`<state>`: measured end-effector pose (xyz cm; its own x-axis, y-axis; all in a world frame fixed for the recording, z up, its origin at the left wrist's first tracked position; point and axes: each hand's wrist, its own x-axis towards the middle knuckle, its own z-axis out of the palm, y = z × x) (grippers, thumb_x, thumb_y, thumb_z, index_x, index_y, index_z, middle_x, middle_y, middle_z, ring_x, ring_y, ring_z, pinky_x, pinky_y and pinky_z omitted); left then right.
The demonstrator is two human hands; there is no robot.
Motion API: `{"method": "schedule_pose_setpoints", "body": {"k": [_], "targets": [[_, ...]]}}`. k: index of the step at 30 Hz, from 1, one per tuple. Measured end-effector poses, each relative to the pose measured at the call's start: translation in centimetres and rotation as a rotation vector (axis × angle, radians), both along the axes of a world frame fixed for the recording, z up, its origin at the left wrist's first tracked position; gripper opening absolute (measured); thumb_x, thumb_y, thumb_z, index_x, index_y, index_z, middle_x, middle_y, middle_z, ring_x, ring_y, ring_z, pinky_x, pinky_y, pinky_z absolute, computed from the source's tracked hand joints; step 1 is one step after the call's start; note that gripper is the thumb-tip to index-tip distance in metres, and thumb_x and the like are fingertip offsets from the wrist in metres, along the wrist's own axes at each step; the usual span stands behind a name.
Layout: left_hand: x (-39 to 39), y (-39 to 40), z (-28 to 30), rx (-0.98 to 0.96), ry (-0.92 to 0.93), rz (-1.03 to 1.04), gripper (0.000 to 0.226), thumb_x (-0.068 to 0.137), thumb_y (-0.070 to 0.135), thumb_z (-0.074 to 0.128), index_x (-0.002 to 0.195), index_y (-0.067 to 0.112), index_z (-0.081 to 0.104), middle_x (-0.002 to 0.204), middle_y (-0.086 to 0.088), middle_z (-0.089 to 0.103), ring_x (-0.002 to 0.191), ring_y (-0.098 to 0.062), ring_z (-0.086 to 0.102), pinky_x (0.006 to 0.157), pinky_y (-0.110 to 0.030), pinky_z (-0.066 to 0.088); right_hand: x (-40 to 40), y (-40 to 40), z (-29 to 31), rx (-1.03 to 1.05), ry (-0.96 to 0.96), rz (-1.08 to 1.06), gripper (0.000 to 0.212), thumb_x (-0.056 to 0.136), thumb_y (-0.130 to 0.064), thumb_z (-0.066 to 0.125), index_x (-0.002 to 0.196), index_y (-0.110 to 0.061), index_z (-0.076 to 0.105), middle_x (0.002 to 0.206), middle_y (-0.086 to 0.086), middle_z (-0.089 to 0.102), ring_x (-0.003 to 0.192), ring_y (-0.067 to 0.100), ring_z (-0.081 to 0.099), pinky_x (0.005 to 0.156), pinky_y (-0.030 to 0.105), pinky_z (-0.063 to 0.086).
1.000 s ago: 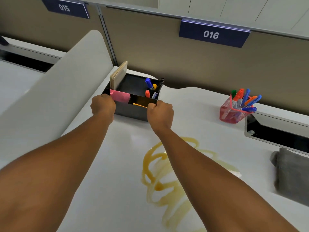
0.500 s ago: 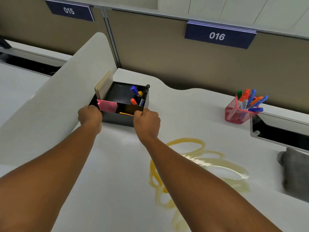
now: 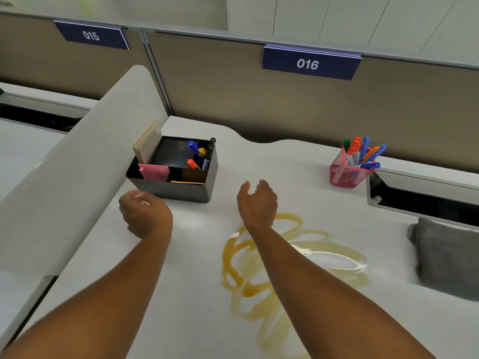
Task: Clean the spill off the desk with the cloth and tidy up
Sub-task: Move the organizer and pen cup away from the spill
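White desk, largest thing here; everything placed relative to the spill, an amber looping smear with a whitish patch, roughly mid-desk. Grey cloth lies crumpled to the right of the spill, near the desk's right edge, apart from the smear, not touching it. Its long axis looks to run toward and away from the person, though part is cut off by the frame. Black organizer sits beyond and left of the spill, against the divider panel, holding markers, a pink note and a card stack. Pink mesh pen cup is beyond and right of the spill, well apart.

Right hand hovers over the spill's far edge, fingers loosely curled, holding nothing. Left hand is left of the spill, just in front of the organizer, blurred; fingers seem loosely curled, nothing in them.

Key relation: cloth lies rightward from both hands; right hand is clearly nearer. Likely next move is a right-hand reach sideways across the spill's far side to the cloth. Wiping not yet started.
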<state>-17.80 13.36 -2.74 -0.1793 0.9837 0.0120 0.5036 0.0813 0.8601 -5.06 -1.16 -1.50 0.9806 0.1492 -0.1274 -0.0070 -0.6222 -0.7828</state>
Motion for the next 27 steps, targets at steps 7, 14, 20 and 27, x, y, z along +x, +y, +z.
{"method": "schedule_pose_setpoints", "body": {"k": [7, 14, 20, 27], "targets": [[1.8, -8.3, -2.8, 0.027, 0.361, -0.374, 0.021, 0.094, 0.024, 0.058, 0.110, 0.013, 0.065, 0.110, -0.011, 0.067, 0.102, -0.031, 0.058, 0.086, -0.043, 0.047, 5.5, -6.9, -0.2, 0.064, 0.025, -0.330, 0.058, 0.094, -0.029, 0.056, 0.142, -0.003, 0.037, 0.143, 0.013, 0.045, 0.123, 0.035, 0.052, 0.100, 0.040, 0.041], [6.9, -13.0, -2.9, 0.128, 0.335, -0.755, 0.013, 0.092, 0.024, 0.057, 0.101, 0.022, 0.067, 0.103, 0.001, 0.066, 0.102, -0.023, 0.054, 0.084, -0.037, 0.045, 10.6, -10.2, -0.2, 0.151, 0.017, -0.508, 0.071, 0.089, -0.033, 0.066, 0.144, -0.008, 0.030, 0.145, 0.010, 0.040, 0.129, 0.031, 0.048, 0.102, 0.042, 0.044], [11.3, -13.5, -3.6, 0.015, 0.325, -0.856, 0.036, 0.098, 0.035, 0.046, 0.130, 0.022, 0.055, 0.148, 0.000, 0.045, 0.143, -0.016, 0.031, 0.114, -0.040, 0.035, 14.8, -12.1, -1.2, 0.270, 0.034, -0.533, 0.088, 0.077, -0.038, 0.080, 0.143, -0.009, 0.030, 0.140, 0.009, 0.042, 0.123, 0.027, 0.054, 0.098, 0.041, 0.051], [13.5, -13.0, -4.1, 0.004, 0.470, -0.895, 0.054, 0.100, 0.040, 0.041, 0.149, 0.017, 0.037, 0.158, -0.002, 0.033, 0.147, -0.019, 0.025, 0.118, -0.041, 0.028, 17.9, -12.7, -2.4, 0.393, -0.021, -0.553, 0.084, 0.070, -0.039, 0.085, 0.136, -0.014, 0.040, 0.129, 0.004, 0.054, 0.112, 0.019, 0.062, 0.091, 0.036, 0.057]]}}
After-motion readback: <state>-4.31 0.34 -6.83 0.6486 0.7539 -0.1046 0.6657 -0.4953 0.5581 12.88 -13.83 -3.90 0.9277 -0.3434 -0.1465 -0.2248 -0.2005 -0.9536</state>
